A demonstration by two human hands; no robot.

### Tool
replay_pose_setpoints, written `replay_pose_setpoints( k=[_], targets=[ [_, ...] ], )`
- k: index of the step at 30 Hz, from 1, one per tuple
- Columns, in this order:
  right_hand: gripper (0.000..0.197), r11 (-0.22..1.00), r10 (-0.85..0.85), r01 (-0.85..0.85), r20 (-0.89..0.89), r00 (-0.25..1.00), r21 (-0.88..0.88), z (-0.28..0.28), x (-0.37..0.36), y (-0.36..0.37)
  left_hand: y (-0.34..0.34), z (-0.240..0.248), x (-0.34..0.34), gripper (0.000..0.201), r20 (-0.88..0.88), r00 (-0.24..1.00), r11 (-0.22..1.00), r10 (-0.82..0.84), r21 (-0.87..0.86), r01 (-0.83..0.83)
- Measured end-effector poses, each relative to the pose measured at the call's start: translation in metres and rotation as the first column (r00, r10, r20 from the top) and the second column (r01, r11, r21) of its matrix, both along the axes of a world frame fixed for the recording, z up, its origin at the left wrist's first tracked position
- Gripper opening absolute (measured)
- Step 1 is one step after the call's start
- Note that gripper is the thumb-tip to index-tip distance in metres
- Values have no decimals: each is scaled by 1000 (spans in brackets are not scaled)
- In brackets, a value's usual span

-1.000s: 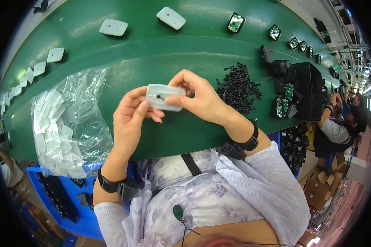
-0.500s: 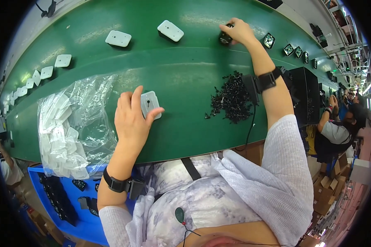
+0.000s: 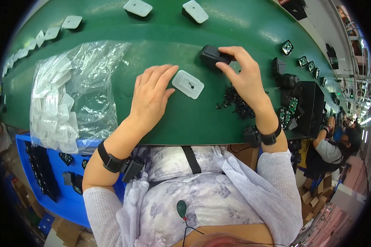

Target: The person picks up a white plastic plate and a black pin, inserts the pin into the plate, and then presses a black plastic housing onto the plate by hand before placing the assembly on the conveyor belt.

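My right hand (image 3: 243, 72) grips a small black plastic housing (image 3: 210, 55) between thumb and fingers, just above or on the table; I cannot tell which. Between my hands a white rounded plastic plate (image 3: 185, 85) lies on the green table, with a small black part (image 3: 191, 85) on it. My left hand (image 3: 151, 91) is beside the plate's left end, fingers stretched out, holding nothing. Partly behind my right wrist is a pile of small black parts (image 3: 235, 101).
A clear plastic bag (image 3: 97, 78) of white plates lies at the left, above a blue bin (image 3: 70, 197). White-topped units (image 3: 196, 11) line the far side. Open circuit-board units (image 3: 287, 47) and a black box (image 3: 311, 107) stand to the right. Another person (image 3: 334, 144) sits farther right.
My right hand has come back from the far side of the table with the black housing. The plate has turned and moved right; my left hand is now beside it. The view has shifted.
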State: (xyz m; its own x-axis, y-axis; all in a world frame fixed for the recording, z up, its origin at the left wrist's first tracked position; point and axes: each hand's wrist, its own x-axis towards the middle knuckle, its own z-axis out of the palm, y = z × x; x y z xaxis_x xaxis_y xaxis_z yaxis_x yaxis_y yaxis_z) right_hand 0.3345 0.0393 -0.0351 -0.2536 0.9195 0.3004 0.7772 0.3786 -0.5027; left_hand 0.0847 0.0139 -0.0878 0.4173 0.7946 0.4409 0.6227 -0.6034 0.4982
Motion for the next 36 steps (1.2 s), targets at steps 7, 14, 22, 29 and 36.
replay_pose_setpoints(
  k=[7,14,22,29,36],
  targets=[
    [36,988,98,-100,20,995,118,-12,-46,-47,0,-3,-4,59,208,978,996,-9,-87,28],
    [36,988,76,-90,108,991,129,-23,-63,-53,1,-7,-10,55,60,997,992,-58,-105,64],
    [35,971,61,-112,236,970,209,-31,-65,-53,-5,-7,-9,53,-53,996,995,-70,-69,67],
    [35,986,158,-164,114,981,40,-14,-53,-35,0,-9,0,39,-73,997,994,-11,109,19],
    [40,893,-96,-226,-656,749,-390,-7,-40,-30,-4,-4,8,32,359,929,963,91,-269,9]
  ],
)
